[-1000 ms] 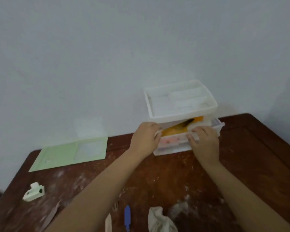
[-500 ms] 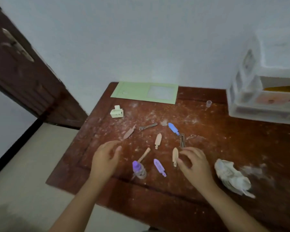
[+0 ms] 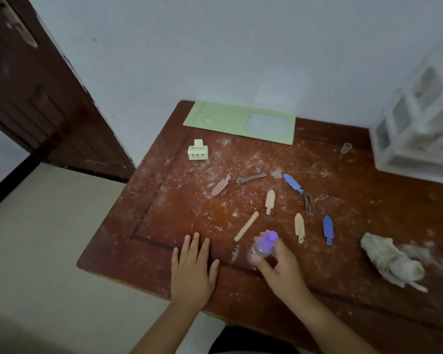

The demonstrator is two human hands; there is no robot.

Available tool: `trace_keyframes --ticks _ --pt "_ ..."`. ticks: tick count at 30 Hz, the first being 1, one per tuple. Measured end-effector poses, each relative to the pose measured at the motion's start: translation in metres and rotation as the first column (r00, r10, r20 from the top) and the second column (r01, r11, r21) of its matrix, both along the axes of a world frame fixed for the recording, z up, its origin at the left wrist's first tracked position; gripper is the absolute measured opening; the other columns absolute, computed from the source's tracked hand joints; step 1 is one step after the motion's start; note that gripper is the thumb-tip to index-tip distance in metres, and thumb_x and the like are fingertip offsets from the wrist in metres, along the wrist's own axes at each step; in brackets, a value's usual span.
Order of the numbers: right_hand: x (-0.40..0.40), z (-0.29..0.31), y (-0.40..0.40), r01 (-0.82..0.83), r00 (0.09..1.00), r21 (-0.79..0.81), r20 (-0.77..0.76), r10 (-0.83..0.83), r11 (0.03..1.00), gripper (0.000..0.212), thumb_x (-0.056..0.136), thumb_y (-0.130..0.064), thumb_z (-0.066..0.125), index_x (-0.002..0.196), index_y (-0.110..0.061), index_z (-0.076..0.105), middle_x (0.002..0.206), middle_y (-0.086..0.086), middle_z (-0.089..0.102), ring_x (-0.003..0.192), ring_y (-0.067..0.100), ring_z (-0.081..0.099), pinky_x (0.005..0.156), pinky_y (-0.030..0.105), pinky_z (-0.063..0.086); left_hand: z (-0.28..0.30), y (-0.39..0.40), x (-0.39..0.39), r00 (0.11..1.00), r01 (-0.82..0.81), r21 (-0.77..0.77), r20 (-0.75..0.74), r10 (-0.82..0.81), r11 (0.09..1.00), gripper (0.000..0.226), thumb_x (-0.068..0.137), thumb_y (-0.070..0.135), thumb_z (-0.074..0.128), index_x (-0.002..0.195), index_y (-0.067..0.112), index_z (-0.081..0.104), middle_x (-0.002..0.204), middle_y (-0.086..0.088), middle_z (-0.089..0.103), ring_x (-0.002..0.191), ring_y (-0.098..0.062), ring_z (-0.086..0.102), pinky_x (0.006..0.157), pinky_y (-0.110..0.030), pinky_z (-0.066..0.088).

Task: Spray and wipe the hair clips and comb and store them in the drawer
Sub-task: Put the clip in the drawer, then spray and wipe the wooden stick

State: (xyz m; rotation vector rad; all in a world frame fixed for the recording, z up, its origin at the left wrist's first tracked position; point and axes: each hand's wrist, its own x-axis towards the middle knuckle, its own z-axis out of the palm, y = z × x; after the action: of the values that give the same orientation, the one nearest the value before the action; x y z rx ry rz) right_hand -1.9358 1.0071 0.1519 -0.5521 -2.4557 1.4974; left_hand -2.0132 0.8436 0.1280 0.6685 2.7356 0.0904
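The right hand point(image 3: 281, 270) grasps a small clear spray bottle point(image 3: 262, 245) with a purple cap, fingers curled round its body, the cap pointing away from the person. The left hand point(image 3: 192, 269) lies flat on the wooden table point(image 3: 356, 264), fingers straight and slightly spread, holding nothing.

Just beyond the right hand the hair clips are scattered: a long tan clip point(image 3: 246, 226) between the two hands and a little farther out, a beige clip point(image 3: 299, 227) and a blue clip point(image 3: 328, 229) to the right of the bottle, another beige clip point(image 3: 270, 201) farther out, then a dark wire clip point(image 3: 309, 203), a second blue clip point(image 3: 293, 183), a grey metal clip point(image 3: 251, 177) and a pinkish clip point(image 3: 220, 185). A cream claw clip point(image 3: 198, 150) sits well beyond the left hand.

A crumpled cloth point(image 3: 391, 263) lies to the right of the right hand (well apart from it). Farthest out stand the translucent drawer unit point(image 3: 417, 139), blurred at the right edge, a small clear cap point(image 3: 346, 148) beside it, and a green folder point(image 3: 241, 121) against the wall.
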Motion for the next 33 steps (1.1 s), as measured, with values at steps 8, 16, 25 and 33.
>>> trace_keyframes --ticks 8,16,25,33 --pt "0.035 0.029 0.021 0.315 0.942 -0.21 -0.051 -0.332 0.926 0.039 0.086 -0.016 0.056 0.122 -0.02 0.041 0.092 -0.007 0.055 0.086 0.013 0.056 0.065 0.016 0.045 0.023 0.066 -0.035 0.961 0.256 0.202 -0.164 -0.225 0.945 0.034 0.077 0.036 0.057 0.101 0.013 0.067 0.11 -0.012 0.068 0.098 -0.031 0.066 0.072 -0.039 0.056" --pt "0.056 0.022 0.031 0.344 0.932 -0.253 -0.021 -0.361 0.904 0.051 0.072 -0.031 0.039 0.12 -0.04 0.023 0.139 -0.001 0.036 0.126 0.018 0.038 0.081 0.002 0.032 0.041 0.129 -0.059 0.814 0.58 -0.026 0.017 -0.58 0.814 0.041 0.09 0.001 0.039 0.13 0.008 0.045 0.127 -0.015 0.044 0.116 -0.03 0.042 0.091 -0.038 0.038" --pt "0.053 0.017 0.025 0.194 0.98 -0.142 0.063 -0.186 0.971 0.075 0.077 -0.001 0.066 0.113 -0.05 0.02 0.115 -0.019 0.04 0.086 0.003 0.053 0.07 0.003 0.039 0.054 0.105 -0.069 0.89 0.381 0.299 0.14 -0.435 0.875 0.021 0.085 -0.002 0.051 0.099 0.001 0.066 0.116 -0.011 0.056 0.11 -0.022 0.053 0.09 -0.02 0.037" --pt "0.055 0.032 0.02 0.091 0.995 -0.294 0.074 -0.072 0.952 0.059 0.063 -0.012 0.057 0.113 -0.035 0.037 0.068 0.003 0.049 0.049 0.004 0.044 0.054 0.023 0.042 0.069 0.053 -0.075 0.942 0.264 0.367 0.1 -0.32 0.892 0.006 0.081 0.013 0.065 0.078 0.018 0.066 0.075 0.013 0.051 0.082 -0.01 0.052 0.073 -0.016 0.035"
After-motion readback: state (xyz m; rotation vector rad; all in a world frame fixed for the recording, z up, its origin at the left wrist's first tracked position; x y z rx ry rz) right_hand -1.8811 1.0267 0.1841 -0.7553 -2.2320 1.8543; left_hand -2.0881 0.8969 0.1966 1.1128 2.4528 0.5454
